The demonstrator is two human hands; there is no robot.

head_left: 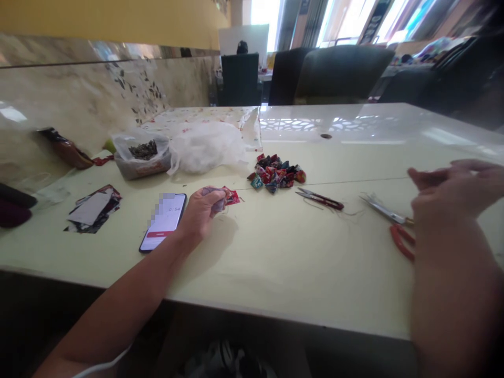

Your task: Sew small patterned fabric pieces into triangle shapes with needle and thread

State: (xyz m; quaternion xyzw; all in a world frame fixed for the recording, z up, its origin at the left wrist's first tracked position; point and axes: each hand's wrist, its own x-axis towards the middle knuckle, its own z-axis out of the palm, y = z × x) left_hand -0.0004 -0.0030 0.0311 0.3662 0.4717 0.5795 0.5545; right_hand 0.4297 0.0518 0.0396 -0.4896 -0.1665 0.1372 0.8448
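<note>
Head view: my left hand (205,207) grips a small greyish cloth (218,199) between thumb and fingers, above the table (275,294). My right hand (459,189) is held up well apart from it, fingertips drawn together; it is blurred, so I cannot tell whether I have a thread or needle in them. If a thread does run between my hands, too hard a pull could snap it or pucker the cloth.

A red patch (232,196) lies just beyond my left fingertips, and a careless sweep could push it away. Between my hands are the pouches (275,173), heaped loosely enough that a knock might scatter them, and the snips (323,199), with loose thread near their handle that could snag or tangle. The scissors (388,212) lie beside my right forearm, partly hidden by it; lowering that arm blindly could jab me or shove them. The phone (165,223) is partly covered by my left wrist, so leaning there might nudge it or tap its screen.
</note>
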